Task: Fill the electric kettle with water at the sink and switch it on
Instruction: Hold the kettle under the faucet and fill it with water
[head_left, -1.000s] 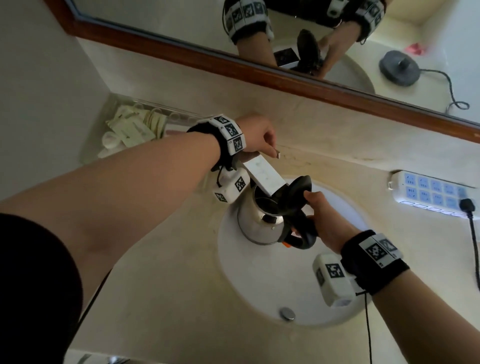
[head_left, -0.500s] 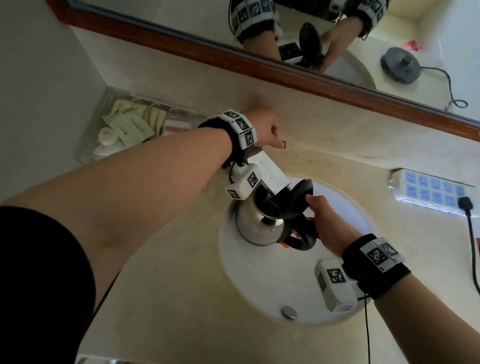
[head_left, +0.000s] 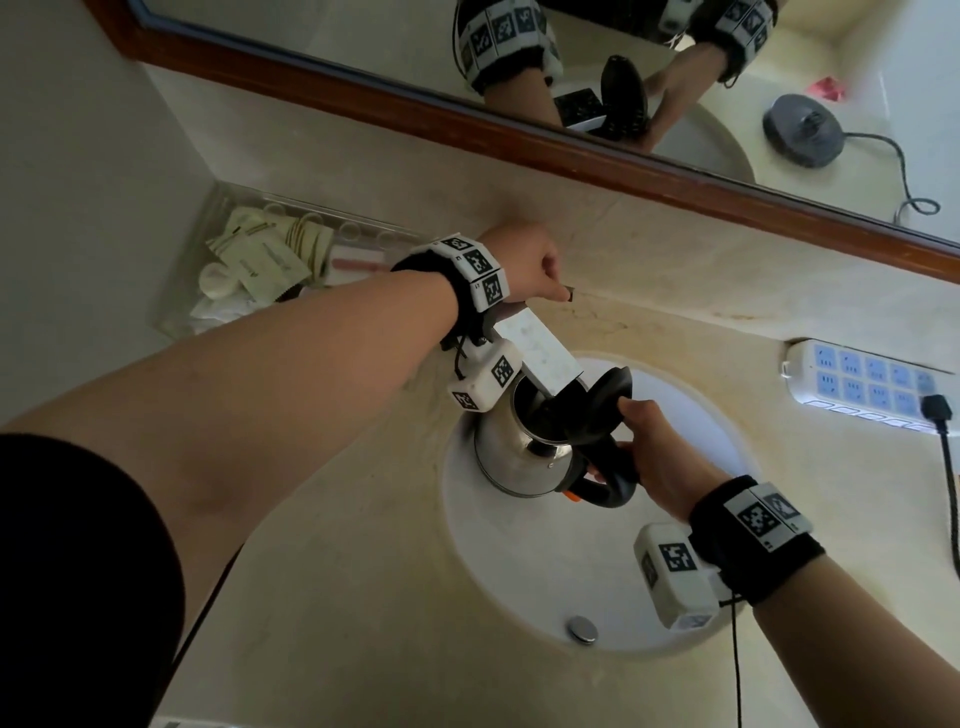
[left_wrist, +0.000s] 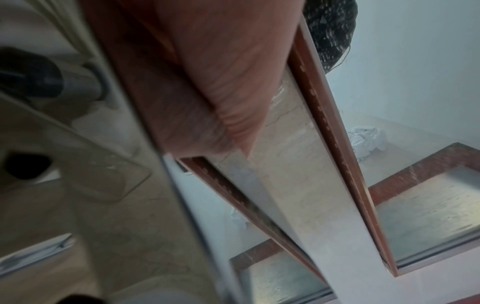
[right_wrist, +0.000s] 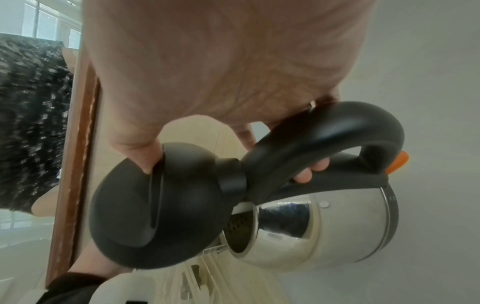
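Observation:
A steel electric kettle (head_left: 511, 457) with a black handle (head_left: 613, 499) hangs tilted over the round sink (head_left: 545, 571). Its mouth sits under the flat tap spout (head_left: 540, 358). My right hand (head_left: 639, 441) grips the handle, and its thumb holds the black lid (head_left: 597, 410) tipped back. In the right wrist view the lid (right_wrist: 155, 205) stands open beside the kettle body (right_wrist: 337, 226), with an orange switch (right_wrist: 397, 162) at the handle's foot. My left hand (head_left: 524, 265) is curled over the tap lever behind the spout; the lever itself is hidden. I cannot see any water stream.
The kettle's base (head_left: 800, 130) with its cord shows only in the mirror. A white power strip (head_left: 862, 384) lies on the counter at the right. A clear tray of sachets (head_left: 260, 260) sits in the back left corner. A metal plug (head_left: 582, 629) sits near the sink's front.
My left hand has shifted slightly back toward the wall on the tap. The kettle stays under the spout with its lid held open.

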